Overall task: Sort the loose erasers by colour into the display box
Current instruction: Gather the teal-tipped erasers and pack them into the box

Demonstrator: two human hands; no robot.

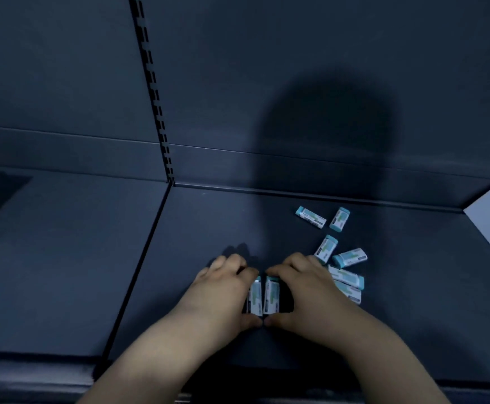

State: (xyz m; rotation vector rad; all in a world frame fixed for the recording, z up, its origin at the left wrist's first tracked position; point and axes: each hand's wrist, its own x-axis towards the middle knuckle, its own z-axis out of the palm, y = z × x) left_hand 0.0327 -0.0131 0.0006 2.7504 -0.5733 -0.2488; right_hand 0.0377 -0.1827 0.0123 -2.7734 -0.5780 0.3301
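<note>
Left hand (223, 287): curled around the left side of a small dark display box (284, 298), lower centre.
Boxed erasers (262, 295): two teal-sleeved ones stood upright, being squared together.
Right hand (299, 290): cupped against the box's right side.
Loose erasers (345, 256): six teal ones scattered right of the hands.
Next move: another loose eraser is to be picked and slotted beside the two, by judgement.

Two teal-capped erasers (264, 295) stand side by side between my hands; six more loose erasers (337, 255) lie scattered right.

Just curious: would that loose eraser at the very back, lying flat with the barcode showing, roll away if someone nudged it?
Probably not: the eraser looks boxy and flat-sided, so it should slide, not roll. It seems small, likely light. Its sleeve may be slightly slippery.
</note>
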